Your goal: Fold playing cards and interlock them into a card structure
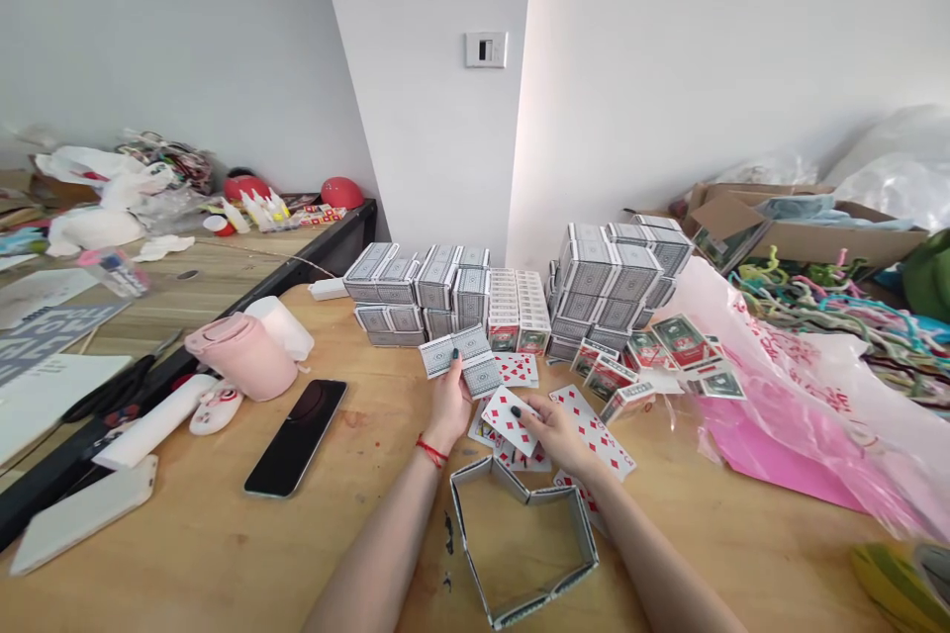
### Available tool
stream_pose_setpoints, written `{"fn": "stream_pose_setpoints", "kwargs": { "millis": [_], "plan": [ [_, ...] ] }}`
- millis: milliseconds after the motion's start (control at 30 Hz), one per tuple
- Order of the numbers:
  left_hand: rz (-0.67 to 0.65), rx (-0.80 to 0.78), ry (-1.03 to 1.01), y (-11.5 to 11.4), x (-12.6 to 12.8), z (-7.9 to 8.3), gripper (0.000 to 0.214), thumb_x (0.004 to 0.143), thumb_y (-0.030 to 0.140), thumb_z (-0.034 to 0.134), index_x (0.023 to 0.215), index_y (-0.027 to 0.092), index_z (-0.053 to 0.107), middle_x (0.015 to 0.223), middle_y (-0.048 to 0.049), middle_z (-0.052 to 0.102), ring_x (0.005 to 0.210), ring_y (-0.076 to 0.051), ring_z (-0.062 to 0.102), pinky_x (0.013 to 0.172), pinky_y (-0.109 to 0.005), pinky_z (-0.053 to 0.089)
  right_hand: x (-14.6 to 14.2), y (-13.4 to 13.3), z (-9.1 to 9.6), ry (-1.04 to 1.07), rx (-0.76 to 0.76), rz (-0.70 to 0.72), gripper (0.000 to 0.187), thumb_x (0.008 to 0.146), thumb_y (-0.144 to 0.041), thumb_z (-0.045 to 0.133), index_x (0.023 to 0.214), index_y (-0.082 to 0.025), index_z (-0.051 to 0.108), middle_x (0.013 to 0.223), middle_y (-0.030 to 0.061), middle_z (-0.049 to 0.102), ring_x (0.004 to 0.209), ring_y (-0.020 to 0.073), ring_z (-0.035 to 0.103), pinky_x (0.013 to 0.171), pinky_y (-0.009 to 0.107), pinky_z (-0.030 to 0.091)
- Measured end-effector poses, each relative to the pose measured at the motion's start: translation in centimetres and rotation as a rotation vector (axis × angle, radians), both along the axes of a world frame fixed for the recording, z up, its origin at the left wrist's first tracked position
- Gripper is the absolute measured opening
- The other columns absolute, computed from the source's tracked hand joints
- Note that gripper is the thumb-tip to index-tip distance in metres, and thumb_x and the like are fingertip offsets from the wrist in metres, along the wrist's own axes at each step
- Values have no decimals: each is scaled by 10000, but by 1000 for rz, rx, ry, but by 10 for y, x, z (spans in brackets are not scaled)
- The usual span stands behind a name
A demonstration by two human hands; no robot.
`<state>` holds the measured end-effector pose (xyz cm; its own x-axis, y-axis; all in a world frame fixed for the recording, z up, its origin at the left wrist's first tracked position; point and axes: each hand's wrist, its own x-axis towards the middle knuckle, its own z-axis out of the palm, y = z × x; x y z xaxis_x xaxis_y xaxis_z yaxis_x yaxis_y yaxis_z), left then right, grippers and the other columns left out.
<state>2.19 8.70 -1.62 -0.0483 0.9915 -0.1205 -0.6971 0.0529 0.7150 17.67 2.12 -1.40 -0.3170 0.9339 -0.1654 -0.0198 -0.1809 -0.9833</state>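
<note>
Patterned grey-backed playing cards (pixel 481 363), joined crosswise, are pinched in my left hand (pixel 449 403). My right hand (pixel 558 427) grips a seven of diamonds (pixel 509 418) by its right edge, just above other loose cards (pixel 600 435) lying face up on the table. Between my forearms stands an open ring of folded cards (pixel 586 514), roughly heart-shaped. Behind my hands, blocks built from folded cards (pixel 452 282) are stacked on the left, with a taller stack (pixel 616 272) on the right. Two rows of card boxes (pixel 518 312) sit between the stacks.
A black-screened phone (pixel 297 437) lies left of my arms, near a pink roll (pixel 244 356). Opened card boxes (pixel 619 381) and pink plastic wrap (pixel 779 435) are on the right. Yellow tape (pixel 895 579) is at the near right corner. Scissors (pixel 119 386) lie farther left.
</note>
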Motion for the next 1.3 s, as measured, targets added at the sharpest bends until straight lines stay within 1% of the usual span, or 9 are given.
{"fn": "stream_pose_setpoints", "kwargs": {
  "millis": [100, 367, 533, 667, 867, 1000, 1067, 1200, 1300],
  "plan": [
    [-7, -40, -72, 0, 2, 2, 356, 786, 364, 543, 1085, 171, 553, 1107, -78, 623, 1046, -210, 564, 886, -356, 457, -6, -5, 0, -2, -15, 47, 284, 786, -432, 494, 952, -204, 527, 519, -9, 622, 390, 144, 566, 319, 198, 366],
    [-39, -64, -124, 0, 3, 1, 374, 804, 337, 530, 1128, 150, 532, 1088, -96, 632, 1037, -210, 572, 901, -359, 453, -9, -1, -9, -27, 11, -55, 350, 785, -452, 485, 1031, -206, 527, 470, -7, 612, 315, 129, 513, 287, 201, 350],
    [-45, -70, -117, -2, 3, 3, 343, 790, 278, 560, 1111, 158, 543, 1086, -85, 635, 1005, -207, 591, 912, -370, 448, -9, -1, -10, -96, 41, -183, 360, 762, -488, 492, 973, -200, 543, 442, -28, 568, 329, 137, 529, 283, 205, 383],
    [-50, -66, -127, -3, 5, 3, 363, 775, 244, 577, 1122, 148, 534, 1083, -91, 637, 996, -213, 596, 931, -377, 434, -7, -1, -8, -131, 60, -160, 369, 768, -482, 483, 977, -188, 560, 450, -27, 556, 318, 124, 513, 264, 191, 359],
    [-101, -35, -74, -7, 8, -1, 340, 778, 260, 563, 1102, 158, 548, 1079, -84, 640, 1017, -219, 584, 917, -349, 443, -5, -1, -7, -82, 101, -190, 350, 784, -473, 472, 963, -181, 546, 438, -27, 553, 332, 131, 522, 301, 208, 395],
    [-105, -84, -63, -7, 6, -3, 345, 764, 283, 575, 1079, 146, 550, 1062, -87, 646, 1003, -223, 591, 901, -352, 453, -6, 0, -8, -47, 131, -253, 344, 797, -470, 456, 969, -180, 527, 416, -34, 538, 326, 135, 510, 324, 228, 421],
    [-101, -109, -52, -7, 5, -4, 336, 754, 292, 584, 1053, 140, 556, 1067, -92, 643, 989, -219, 597, 890, -345, 460, -6, 0, -8, -73, 161, -301, 341, 799, -467, 455, 971, -182, 527, 426, -33, 536, 327, 138, 507, 329, 238, 432],
    [-124, -113, 8, -8, 5, -7, 294, 744, 312, 591, 977, 134, 574, 1026, -99, 657, 944, -221, 616, 847, -341, 483, -6, -1, -10, -199, 231, -391, 329, 803, -456, 450, 969, -188, 546, 456, -18, 550, 355, 152, 531, 346, 249, 444],
    [-154, -94, 84, -8, 5, -9, 309, 750, 345, 579, 983, 142, 572, 1009, -96, 664, 931, -226, 619, 825, -344, 491, -7, -3, -10, -235, 247, -433, 314, 810, -451, 440, 944, -191, 551, 470, -9, 557, 370, 158, 544, 359, 254, 450]
  ]
}}
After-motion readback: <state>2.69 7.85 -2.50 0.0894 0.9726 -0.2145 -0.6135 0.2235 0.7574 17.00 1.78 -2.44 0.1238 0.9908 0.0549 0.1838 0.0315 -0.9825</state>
